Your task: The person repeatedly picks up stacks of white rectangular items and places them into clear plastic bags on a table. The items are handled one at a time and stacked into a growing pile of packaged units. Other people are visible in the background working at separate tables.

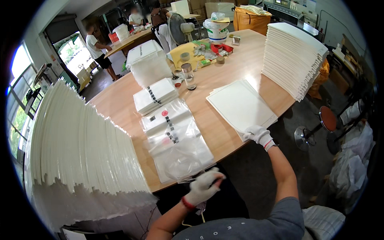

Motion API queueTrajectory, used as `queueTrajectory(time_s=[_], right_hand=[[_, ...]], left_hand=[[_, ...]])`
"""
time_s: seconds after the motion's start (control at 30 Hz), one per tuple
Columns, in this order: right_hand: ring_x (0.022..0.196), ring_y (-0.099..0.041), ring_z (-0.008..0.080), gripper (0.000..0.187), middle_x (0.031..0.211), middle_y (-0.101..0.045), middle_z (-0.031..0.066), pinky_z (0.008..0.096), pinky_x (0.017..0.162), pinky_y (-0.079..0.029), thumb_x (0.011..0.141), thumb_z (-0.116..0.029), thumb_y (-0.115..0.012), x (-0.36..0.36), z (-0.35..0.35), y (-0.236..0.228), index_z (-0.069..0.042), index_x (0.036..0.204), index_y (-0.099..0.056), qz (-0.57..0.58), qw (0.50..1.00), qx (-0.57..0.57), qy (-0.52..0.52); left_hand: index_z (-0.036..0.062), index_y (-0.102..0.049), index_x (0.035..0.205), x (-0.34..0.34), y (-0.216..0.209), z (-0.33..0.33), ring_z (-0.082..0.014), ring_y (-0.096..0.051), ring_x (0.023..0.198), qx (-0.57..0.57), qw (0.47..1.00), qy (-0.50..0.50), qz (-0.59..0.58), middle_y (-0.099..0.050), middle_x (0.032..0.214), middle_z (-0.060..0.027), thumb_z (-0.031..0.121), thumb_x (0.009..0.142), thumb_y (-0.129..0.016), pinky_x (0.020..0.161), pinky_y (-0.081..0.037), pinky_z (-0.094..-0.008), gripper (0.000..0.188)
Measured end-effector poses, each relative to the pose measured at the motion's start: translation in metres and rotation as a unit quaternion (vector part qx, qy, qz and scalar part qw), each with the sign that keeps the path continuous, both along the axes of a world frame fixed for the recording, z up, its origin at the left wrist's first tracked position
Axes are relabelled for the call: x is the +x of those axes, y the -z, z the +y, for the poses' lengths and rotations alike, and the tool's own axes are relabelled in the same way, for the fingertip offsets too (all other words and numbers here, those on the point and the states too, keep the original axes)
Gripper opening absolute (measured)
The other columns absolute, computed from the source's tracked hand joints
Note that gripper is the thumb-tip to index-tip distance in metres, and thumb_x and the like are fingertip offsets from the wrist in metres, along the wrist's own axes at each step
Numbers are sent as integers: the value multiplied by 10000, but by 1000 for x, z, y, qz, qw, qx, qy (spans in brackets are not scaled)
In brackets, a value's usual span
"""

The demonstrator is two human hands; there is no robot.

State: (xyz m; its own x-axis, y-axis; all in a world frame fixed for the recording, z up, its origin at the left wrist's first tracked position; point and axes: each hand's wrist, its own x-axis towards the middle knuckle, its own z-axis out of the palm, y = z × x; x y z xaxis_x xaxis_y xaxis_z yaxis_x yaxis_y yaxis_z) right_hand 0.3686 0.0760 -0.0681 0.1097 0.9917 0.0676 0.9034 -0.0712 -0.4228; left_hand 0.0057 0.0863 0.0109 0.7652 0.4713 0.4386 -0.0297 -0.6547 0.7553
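My right hand (261,137), in a white glove, is closed on the near corner of a small stack of white sheets (242,105) with a thin printed border. The sheets lie slightly fanned on the wooden table. My left hand (205,186), gloved with fingertips bare, is off the table's front edge, its fingers curled; what they hold, if anything, I cannot make out. Just beyond it lie clear plastic bags (182,138) with red and black print, flat in a pile. Behind these sits a thicker pile of printed white bags (157,96).
Tall white stacks stand at left (80,148) and right (294,56). A bag-wrapped stack (149,64), a glass bottle (188,76), tape rolls (216,48) and a white bucket (216,31) occupy the far table. A red-seated stool (327,119) is at right. Several people work in back.
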Motion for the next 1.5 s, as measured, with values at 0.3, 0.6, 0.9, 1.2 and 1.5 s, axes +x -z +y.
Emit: queueTrajectory(time_s=[0.3,0.6,0.9,1.2,1.5], right_hand=[[882,-605,248,215,898,-629,71,360,853,-447,853,-269,-554,-117,-87,13,-121,983,-639,190,965,157,-86],[918,-566,193,524,983,-600,115,350,797,-473,924,-412,-477,-183,-122,14,27,1210,-481,700,691,116,134],[835,-610,183,309,966,-620,110,305,721,-497,842,-124,-604,-217,-119,-39,26,1100,-524,460,854,236,51],[790,-629,297,256,959,-613,95,382,633,-516,818,-173,-536,-226,-107,-61,-128,1066,-582,-31,998,6,-52],[777,-633,311,406,980,-582,128,431,622,-506,855,-280,-523,-228,-2,20,-114,1217,-445,-52,985,97,135]], left_hand=[[33,-374,1311,59,99,15,-270,-482,1131,-775,631,-32,13,-499,1217,-133,137,878,-542,983,-397,-411,476],[-61,-319,1314,6,16,-46,-376,-511,1073,-228,936,-117,242,-378,1294,-272,156,715,-604,902,-438,-374,698],[-8,-480,1258,-56,-43,-2,-486,-275,1262,302,894,-325,57,-298,1364,-308,225,723,-641,1047,-212,-559,605],[21,-531,1152,-32,18,39,-269,-603,813,237,930,-264,96,-627,936,-134,111,765,-606,736,-502,-374,405],[28,-536,1150,-53,56,6,-324,-593,794,59,973,-153,165,-608,885,-166,134,785,-542,712,-486,-423,380]])
